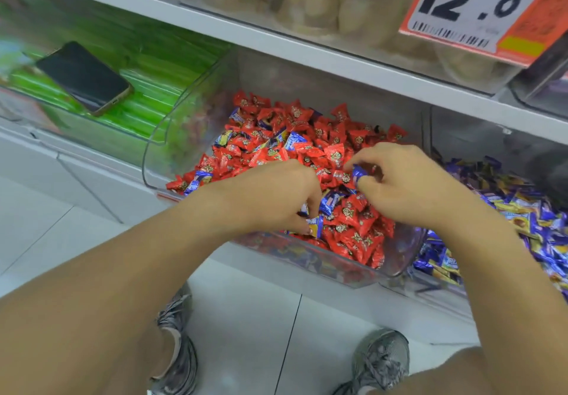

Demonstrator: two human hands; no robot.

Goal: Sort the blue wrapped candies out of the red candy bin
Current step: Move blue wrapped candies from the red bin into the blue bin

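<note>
Left hand (273, 198) and right hand (408, 179) each pinching a blue wrapped candy (358, 173) above red candy bin (396, 268)

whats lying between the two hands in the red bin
In the head view, red wrapped candies fill the gap between the left hand and right hand, with one blue wrapped candy mixed in beside the left hand.

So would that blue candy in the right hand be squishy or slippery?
Probably light: the right hand pinches the blue candy with fingertips alone. Its glossy wrapper likely crinkles and may slip. The candy inside can't be judged.
</note>
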